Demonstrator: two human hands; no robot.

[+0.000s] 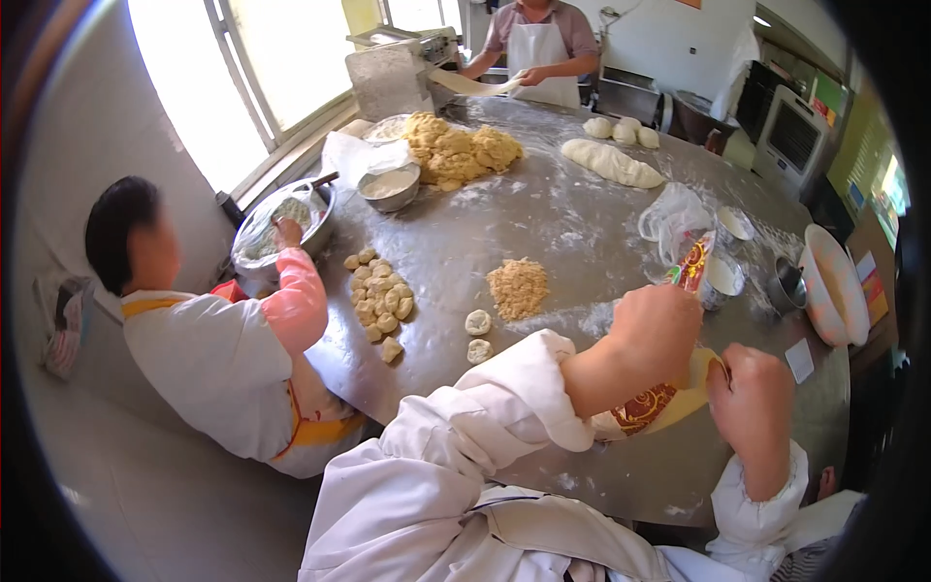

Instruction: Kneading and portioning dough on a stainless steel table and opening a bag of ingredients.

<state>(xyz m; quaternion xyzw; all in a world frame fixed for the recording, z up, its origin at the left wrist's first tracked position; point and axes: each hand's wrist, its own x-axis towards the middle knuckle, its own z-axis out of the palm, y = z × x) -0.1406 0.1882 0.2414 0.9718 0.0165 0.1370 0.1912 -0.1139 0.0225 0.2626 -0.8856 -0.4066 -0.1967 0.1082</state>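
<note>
Both of my hands grip a printed packaging bag [646, 407] in red, gold and pale yellow, above the near right of a metal table. My left hand [658, 338] is closed on it, and one printed end sticks up beyond the knuckles. Pinched at the pale edge is my right hand [753, 396], its fingers curled in. What the bag contains is hidden. Left of my hands lies a heap of brown crumbly filling [518, 289]. Beside that heap rest two small round dough pieces [478, 322]. Just beyond my left hand stands a patterned bowl [722, 280] of white contents.
A co-worker [211, 349] at left reaches into a large basin [327, 211]. Another person [542, 54] draws a dough sheet [476, 85] from a machine [393, 76]. Small dough lumps [382, 291], a yellow dough mass [458, 153], a white dough log [611, 162] and a tilted basin [836, 284] occupy the table.
</note>
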